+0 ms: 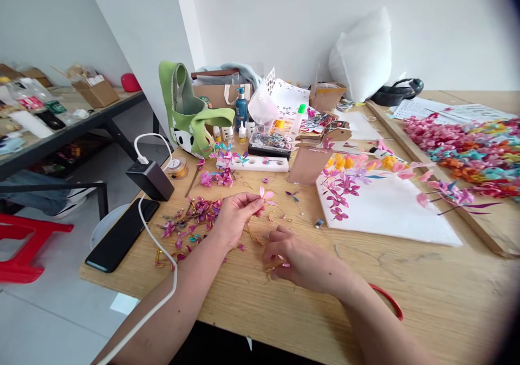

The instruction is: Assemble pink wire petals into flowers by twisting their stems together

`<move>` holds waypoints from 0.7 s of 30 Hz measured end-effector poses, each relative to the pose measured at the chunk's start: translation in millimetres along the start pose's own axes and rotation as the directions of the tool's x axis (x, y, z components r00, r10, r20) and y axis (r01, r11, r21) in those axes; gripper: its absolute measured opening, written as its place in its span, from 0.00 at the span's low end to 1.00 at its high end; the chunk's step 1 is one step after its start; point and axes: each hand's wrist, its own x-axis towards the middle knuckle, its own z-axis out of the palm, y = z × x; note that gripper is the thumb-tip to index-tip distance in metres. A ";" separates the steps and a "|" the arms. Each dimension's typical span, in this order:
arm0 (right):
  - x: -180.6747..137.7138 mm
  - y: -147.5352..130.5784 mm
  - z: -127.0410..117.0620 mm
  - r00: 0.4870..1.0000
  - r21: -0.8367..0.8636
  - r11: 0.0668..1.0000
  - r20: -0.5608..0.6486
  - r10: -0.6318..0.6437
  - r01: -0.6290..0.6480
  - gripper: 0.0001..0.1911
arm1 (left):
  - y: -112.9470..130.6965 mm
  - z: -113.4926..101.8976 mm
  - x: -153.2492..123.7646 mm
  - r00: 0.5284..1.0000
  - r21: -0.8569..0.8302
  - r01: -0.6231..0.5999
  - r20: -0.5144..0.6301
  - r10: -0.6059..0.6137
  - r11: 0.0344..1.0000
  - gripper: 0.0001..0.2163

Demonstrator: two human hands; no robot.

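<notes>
While my left hand (234,214) steadies a pinched flower (266,195), my right hand (303,259) half-curls, its hold unclear; the next move probably needs gentleness.

Pink flower (267,195) in left grip (236,217), right grip (289,256) over wooden table (260,311), black phone (122,238)

Purple flowers (208,208) on wooden table (252,300)

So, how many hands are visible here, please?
2: the left hand pinches a pink flower; the right hand is lower and further right, over the table. Another person's shoes show at left; their hands are hidden.
</notes>
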 end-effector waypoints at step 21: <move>-2.6 -3.6 -25.5 0.980 0.706 0.701 -0.191 0.053 0.100 0.07 | -0.7 -0.7 0.7 1.000 -0.011 -0.023 -0.003 0.023 1.000 0.07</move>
